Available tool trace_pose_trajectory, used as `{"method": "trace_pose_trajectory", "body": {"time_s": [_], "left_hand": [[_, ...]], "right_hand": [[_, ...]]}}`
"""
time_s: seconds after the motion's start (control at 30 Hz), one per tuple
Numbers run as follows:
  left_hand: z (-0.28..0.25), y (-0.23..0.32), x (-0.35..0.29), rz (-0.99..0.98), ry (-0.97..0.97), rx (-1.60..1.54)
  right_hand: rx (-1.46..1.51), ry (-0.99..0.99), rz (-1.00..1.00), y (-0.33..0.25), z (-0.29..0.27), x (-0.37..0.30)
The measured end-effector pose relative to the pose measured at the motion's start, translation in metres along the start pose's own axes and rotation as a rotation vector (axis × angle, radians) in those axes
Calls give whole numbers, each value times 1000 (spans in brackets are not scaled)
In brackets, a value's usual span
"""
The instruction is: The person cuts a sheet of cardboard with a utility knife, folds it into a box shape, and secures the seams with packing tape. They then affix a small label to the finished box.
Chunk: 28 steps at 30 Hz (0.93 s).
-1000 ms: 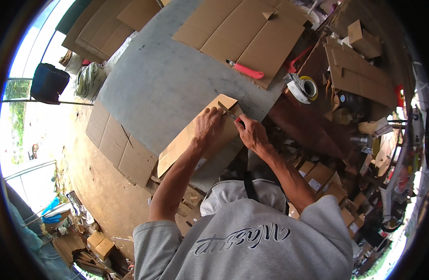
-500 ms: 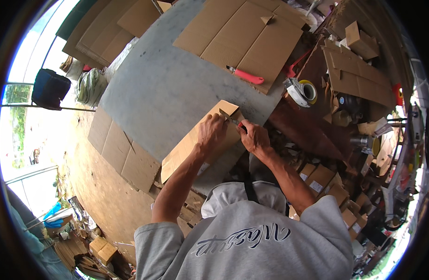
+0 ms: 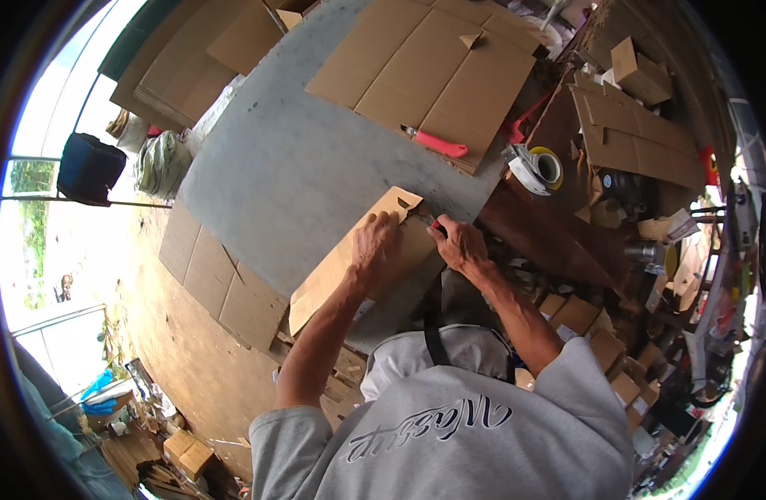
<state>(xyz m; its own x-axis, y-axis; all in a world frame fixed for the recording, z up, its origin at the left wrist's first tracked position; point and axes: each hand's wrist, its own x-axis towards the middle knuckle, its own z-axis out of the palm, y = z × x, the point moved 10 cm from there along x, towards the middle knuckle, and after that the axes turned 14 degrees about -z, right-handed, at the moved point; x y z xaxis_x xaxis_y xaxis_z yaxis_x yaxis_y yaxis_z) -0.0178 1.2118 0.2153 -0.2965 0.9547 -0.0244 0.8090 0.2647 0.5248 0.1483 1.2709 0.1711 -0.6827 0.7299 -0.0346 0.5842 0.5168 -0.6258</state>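
A long brown cardboard box (image 3: 337, 271) lies slantwise on the grey tabletop (image 3: 275, 158) in front of me. Bent over its upper face near the far end, the fingers of my left hand (image 3: 376, 246) grip it. My right hand (image 3: 460, 247) is closed round a small knife (image 3: 437, 226) with a red and black handle. Its blade points toward the box's far right corner, where a dark notch shows in the cardboard; I cannot tell whether the blade touches it.
Flat cardboard sheets (image 3: 433, 67) cover the table's far side, with a pink-handled cutter (image 3: 437, 142) on them. A tape dispenser (image 3: 533, 169) stands to the right. Another cardboard sheet (image 3: 220, 267) lies at the left. Small boxes (image 3: 576, 317) are piled at the lower right.
The knife has drawn back from the box's corner toward the right, leaving the notch in view. The box's far end has shifted slightly nearer; my left hand stays on it.
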Motion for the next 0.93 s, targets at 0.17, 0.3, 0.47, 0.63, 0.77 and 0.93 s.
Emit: {"method": "trace_pose_trajectory", "body": {"time_s": [0.17,0.3,0.47,0.63,0.77,0.93], "left_hand": [[1,-1,-1,0,24,-8],[11,-5,3,-19,-20,57],[10,-3,2,14,15,13],[-3,3,-6,59,55,40],[5,-2,-3,74,13,9],[-1,-1,2,73,53,28]], "right_hand": [[74,2,57,-18,-1,1],[78,2,46,-30,2,11],[103,-1,72,-5,15,8],[230,341,562,154,-9,-115],[182,256,661,170,1,-210],[523,353,381,150,68,-104]]}}
